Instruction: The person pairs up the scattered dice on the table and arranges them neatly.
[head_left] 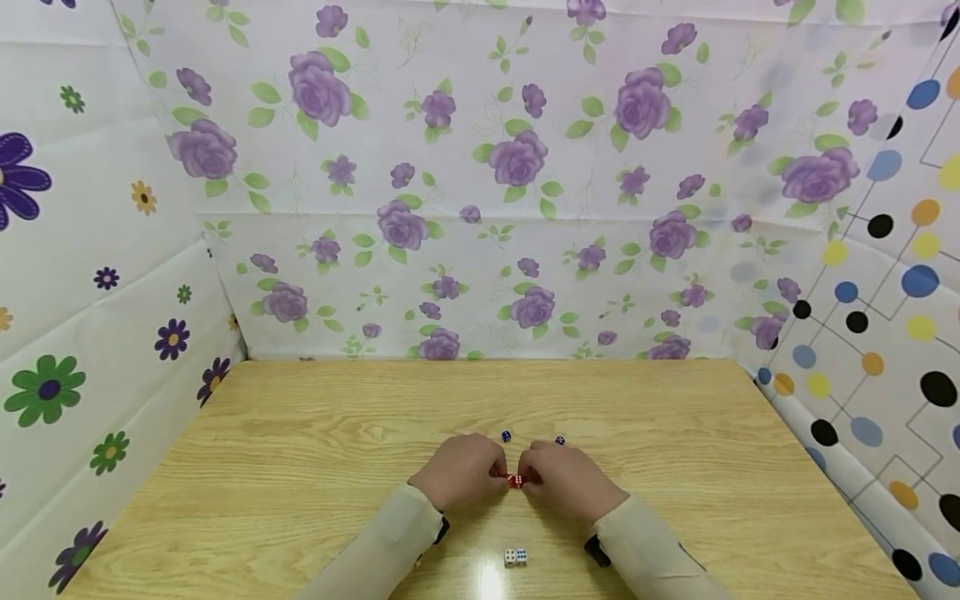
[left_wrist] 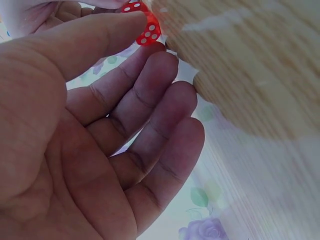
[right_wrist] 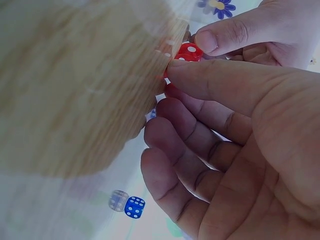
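Observation:
Two red dice [head_left: 514, 481] with white pips stand side by side, touching, on the wooden table. My left hand [head_left: 463, 473] pinches the left one between thumb and finger; in the left wrist view its thumb partly covers the red die [left_wrist: 150, 34]. From the other side my right hand [head_left: 573, 482] holds the right one the same way, and its thumb hides part of the red die [right_wrist: 190, 51] in the right wrist view. Beyond the left hand lies a blue die [head_left: 506, 436]. A second, dark blue die [head_left: 560, 440] is just behind the right hand.
Closer to me, two white dice [head_left: 515, 557] sit side by side between the forearms. The wooden table [head_left: 300, 433] is bounded by a flowered cloth [head_left: 465, 283] at the back and patterned cloths at both sides.

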